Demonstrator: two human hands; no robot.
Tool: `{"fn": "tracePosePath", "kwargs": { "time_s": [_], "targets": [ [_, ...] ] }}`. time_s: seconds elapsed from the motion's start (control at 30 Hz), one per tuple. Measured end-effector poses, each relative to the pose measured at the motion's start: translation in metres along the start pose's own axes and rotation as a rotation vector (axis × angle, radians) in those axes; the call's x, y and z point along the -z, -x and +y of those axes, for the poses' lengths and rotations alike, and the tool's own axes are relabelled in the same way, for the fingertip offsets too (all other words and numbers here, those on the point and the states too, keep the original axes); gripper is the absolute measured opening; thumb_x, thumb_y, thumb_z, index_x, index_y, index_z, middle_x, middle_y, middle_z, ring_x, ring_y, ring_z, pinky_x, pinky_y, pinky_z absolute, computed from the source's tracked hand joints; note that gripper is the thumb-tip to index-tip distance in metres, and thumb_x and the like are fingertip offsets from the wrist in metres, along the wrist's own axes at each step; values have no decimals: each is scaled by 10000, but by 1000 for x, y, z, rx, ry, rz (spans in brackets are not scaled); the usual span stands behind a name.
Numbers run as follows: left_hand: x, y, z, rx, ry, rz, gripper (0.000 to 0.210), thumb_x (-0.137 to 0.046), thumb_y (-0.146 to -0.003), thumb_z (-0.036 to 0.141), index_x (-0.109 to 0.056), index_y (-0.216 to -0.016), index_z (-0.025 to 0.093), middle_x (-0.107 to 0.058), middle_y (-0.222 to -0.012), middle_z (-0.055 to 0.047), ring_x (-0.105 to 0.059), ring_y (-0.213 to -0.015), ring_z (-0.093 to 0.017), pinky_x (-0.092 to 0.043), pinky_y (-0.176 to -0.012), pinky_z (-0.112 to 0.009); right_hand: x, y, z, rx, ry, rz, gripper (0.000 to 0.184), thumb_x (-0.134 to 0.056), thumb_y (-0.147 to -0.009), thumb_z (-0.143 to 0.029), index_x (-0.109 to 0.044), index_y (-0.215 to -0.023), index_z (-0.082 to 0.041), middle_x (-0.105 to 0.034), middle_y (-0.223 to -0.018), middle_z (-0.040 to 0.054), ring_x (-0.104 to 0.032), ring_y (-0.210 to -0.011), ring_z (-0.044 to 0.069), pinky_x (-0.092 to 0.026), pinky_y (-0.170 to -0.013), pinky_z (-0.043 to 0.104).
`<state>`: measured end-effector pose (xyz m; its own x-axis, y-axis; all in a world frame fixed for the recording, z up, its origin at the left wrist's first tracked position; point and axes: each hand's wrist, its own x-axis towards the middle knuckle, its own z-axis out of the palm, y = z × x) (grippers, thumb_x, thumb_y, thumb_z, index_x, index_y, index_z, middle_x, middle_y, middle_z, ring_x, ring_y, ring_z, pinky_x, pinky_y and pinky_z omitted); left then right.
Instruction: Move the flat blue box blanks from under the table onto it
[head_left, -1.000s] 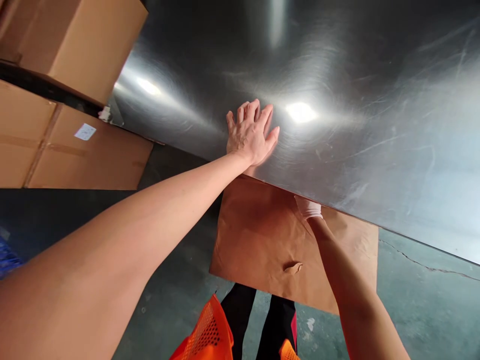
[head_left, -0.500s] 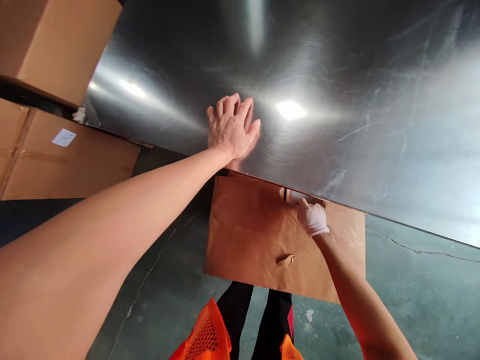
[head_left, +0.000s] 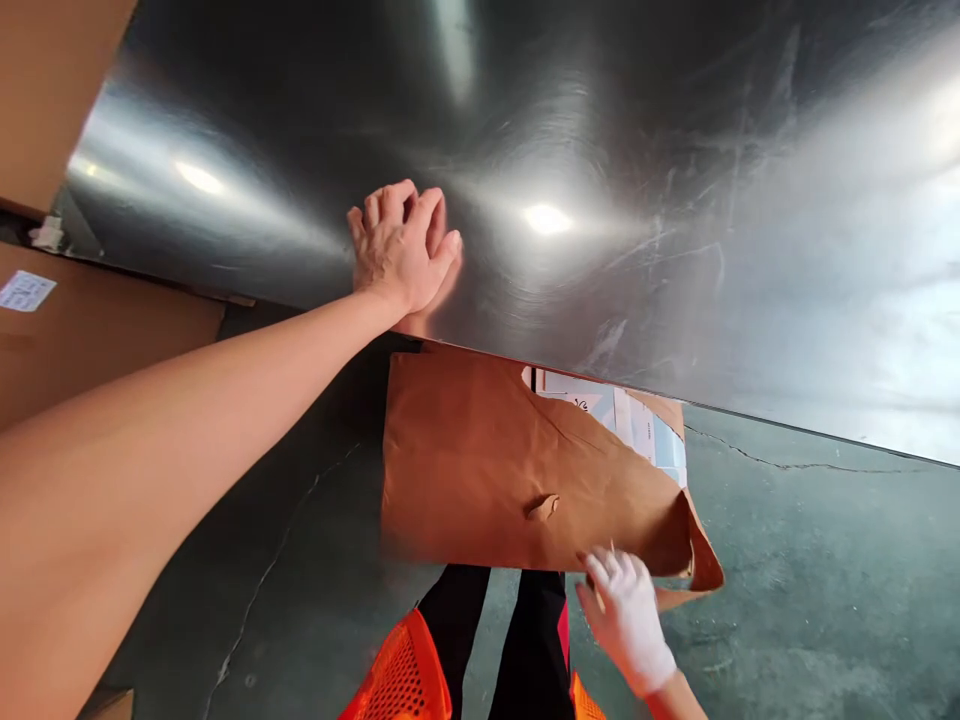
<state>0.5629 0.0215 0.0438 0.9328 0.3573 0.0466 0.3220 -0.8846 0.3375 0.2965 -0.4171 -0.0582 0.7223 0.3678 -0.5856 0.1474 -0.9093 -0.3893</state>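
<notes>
Flat and open, the bare left hand (head_left: 401, 250) presses the shiny steel sheet (head_left: 637, 200); below it, the white-gloved right hand (head_left: 626, 620), fingers loosely spread, touches the hanging brown paper sheet's (head_left: 487, 470) lower edge, which runs sideways.

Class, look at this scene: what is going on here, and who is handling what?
A person presses the bare left hand flat on a shiny metal sheet. The gloved right hand pulls at the lower edge of the brown wrapping paper hanging below it. The paper is torn open, showing a white label.
</notes>
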Motion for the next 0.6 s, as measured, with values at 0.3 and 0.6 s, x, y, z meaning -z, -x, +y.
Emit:
{"fn": "tracePosePath", "kwargs": {
  "time_s": [0.3,0.6],
  "targets": [
    [2,2,0,-18,-69,45,526,-427,-914,538,-540,-1398,367,-464,-1513,-56,-349,-1433,-352,-236,-1226,-578,57,-205,-43,-314,147,78,585,-516,-938,-566,-596,-1314,-125,-687,-1156,214,-630,-1130,364,-471,-967,480],
    [-1,-1,-2,-58,-35,52,531,-462,-911,476,-546,-1412,321,-477,-1504,-106,-352,-1433,-382,-214,-1210,-633,58,-212,-78,-55,70,-151,409,-596,-899,-510,-731,-1008,-140,-702,-1071,132,-652,-1036,252,-488,-853,325]
  ]
}}
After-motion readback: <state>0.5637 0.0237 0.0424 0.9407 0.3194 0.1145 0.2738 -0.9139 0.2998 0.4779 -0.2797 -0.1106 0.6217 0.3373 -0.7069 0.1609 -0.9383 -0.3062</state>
